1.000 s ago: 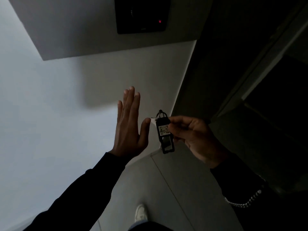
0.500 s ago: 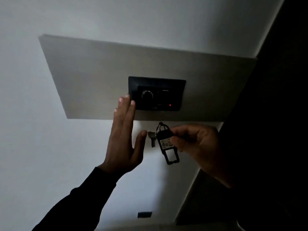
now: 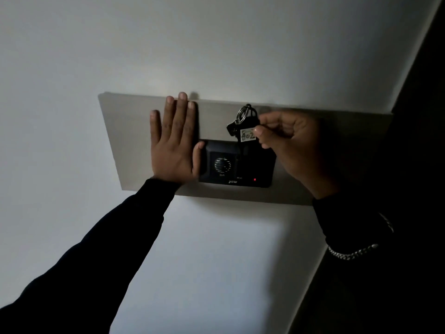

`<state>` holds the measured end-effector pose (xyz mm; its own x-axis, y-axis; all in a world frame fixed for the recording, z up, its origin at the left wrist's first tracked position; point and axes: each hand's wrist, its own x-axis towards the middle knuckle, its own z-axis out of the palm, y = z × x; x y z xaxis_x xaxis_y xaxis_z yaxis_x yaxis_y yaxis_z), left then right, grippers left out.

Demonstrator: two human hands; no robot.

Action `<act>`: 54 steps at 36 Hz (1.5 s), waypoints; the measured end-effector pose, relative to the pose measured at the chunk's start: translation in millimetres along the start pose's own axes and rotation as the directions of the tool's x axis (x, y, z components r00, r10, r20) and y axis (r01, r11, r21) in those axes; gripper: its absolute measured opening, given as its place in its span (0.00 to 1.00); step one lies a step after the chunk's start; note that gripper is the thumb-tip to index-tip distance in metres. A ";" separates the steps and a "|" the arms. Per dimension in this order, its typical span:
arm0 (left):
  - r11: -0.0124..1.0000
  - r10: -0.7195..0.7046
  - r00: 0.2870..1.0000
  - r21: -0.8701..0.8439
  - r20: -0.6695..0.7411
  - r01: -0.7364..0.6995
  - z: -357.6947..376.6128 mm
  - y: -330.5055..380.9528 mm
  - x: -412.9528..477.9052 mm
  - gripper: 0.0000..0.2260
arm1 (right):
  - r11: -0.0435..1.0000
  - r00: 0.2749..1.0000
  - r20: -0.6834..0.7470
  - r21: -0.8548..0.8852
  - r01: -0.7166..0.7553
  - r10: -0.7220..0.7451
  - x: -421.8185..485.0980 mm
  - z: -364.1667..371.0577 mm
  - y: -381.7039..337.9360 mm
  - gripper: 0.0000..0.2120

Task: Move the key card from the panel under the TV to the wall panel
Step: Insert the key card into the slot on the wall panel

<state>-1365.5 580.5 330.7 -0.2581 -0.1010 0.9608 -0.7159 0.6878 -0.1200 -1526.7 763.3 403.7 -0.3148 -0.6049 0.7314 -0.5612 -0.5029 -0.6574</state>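
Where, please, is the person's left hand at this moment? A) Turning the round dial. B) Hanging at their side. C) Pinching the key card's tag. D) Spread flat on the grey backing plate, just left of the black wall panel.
D: the left hand lies open with fingers spread on the grey backing plate, beside the black wall panel.

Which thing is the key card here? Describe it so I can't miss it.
On the grey wall board sits a black wall panel. At that panel's top edge, the right hand pinches the key card, a black fob with a metal ring and a white handwritten number label.
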 end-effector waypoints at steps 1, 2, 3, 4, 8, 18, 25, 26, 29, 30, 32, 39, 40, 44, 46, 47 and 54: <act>1.000 0.000 1.000 0.018 -0.017 0.000 2.9 -1.1 -1.0 0.30 | 1.000 1.000 -0.009 -0.005 0.002 -0.002 1.1 0.2 1.6 0.09; 1.000 -0.001 0.999 0.027 -0.033 0.001 4.9 -2.2 -2.1 0.30 | 1.000 1.000 -0.016 -0.009 0.003 -0.003 1.8 0.7 2.9 0.09; 0.999 -0.004 0.999 0.032 -0.048 0.005 6.6 -3.3 -2.8 0.30 | 1.000 1.000 -0.022 -0.011 0.002 -0.002 2.2 1.0 4.0 0.08; 0.999 -0.008 0.998 0.037 -0.064 0.011 8.1 -4.2 -3.7 0.31 | 1.000 1.000 -0.028 -0.011 -0.001 0.000 2.6 1.4 5.0 0.09; 0.999 -0.010 0.995 0.032 -0.103 0.013 9.7 -4.9 -6.7 0.31 | 0.999 0.998 -0.064 -0.026 -0.029 0.027 1.8 5.0 7.6 0.08; 1.000 -0.010 0.993 0.015 -0.117 0.012 11.4 -7.3 -5.6 0.32 | 0.981 0.992 -0.107 -0.173 -0.083 0.065 -3.4 11.9 14.5 0.06; 1.000 0.002 0.989 0.010 -0.145 0.000 9.1 -5.1 -4.5 0.32 | 0.937 0.986 -0.164 -0.343 -0.065 0.009 -14.1 6.3 22.2 0.05; 1.000 0.003 0.989 0.010 -0.146 -0.001 8.7 -5.0 -4.4 0.32 | 0.929 0.988 -0.156 -0.365 -0.063 0.006 -13.7 4.9 21.8 0.06; 1.000 0.005 0.989 0.010 -0.144 -0.004 8.4 -4.8 -4.3 0.32 | 0.895 0.992 -0.117 -0.446 -0.008 -0.049 -8.1 -0.1 13.8 0.13; 1.000 0.004 0.990 0.013 -0.143 -0.003 8.9 -4.9 -4.4 0.32 | 0.879 0.992 -0.092 -0.475 0.037 -0.092 -6.0 -1.4 9.0 0.15; 1.000 0.003 0.990 0.018 -0.138 -0.001 9.5 -4.9 -4.3 0.32 | 0.836 0.978 -0.029 -0.524 0.162 -0.208 -2.2 -2.9 -4.1 0.16; 0.999 0.012 0.993 0.043 -0.113 -0.008 10.9 -6.1 -4.2 0.32 | 0.563 0.854 0.403 -0.642 0.520 -0.329 12.2 14.2 -28.1 0.16; 0.999 0.013 0.994 0.045 -0.111 -0.008 11.4 -6.5 -4.2 0.32 | 0.538 0.848 0.445 -0.657 0.527 -0.287 14.0 16.6 -28.3 0.15; 0.999 0.009 0.995 0.046 -0.103 -0.004 12.3 -6.8 -4.7 0.32 | 0.435 0.806 0.556 -0.686 0.583 -0.203 24.7 14.8 -28.5 0.07; 0.999 0.009 0.995 0.040 -0.097 -0.005 11.7 -6.5 -5.0 0.32 | 0.435 0.780 0.596 -0.660 0.612 -0.193 30.3 11.2 -30.1 0.05; 0.999 0.009 0.995 0.037 -0.097 -0.005 11.5 -6.0 -5.1 0.32 | 0.451 0.775 0.602 -0.647 0.615 -0.193 32.5 9.2 -31.1 0.04; 1.000 -0.005 0.996 0.025 -0.094 0.007 7.9 -4.3 -5.1 0.31 | 0.571 0.834 0.469 -0.614 0.545 -0.290 28.4 2.8 -24.8 0.03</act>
<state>-1366.2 572.4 324.4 -0.1927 -0.0366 0.9806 -0.7336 0.6690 -0.1192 -1519.5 756.9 440.2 0.2598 -0.6483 0.7157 -0.9621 -0.2375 0.1340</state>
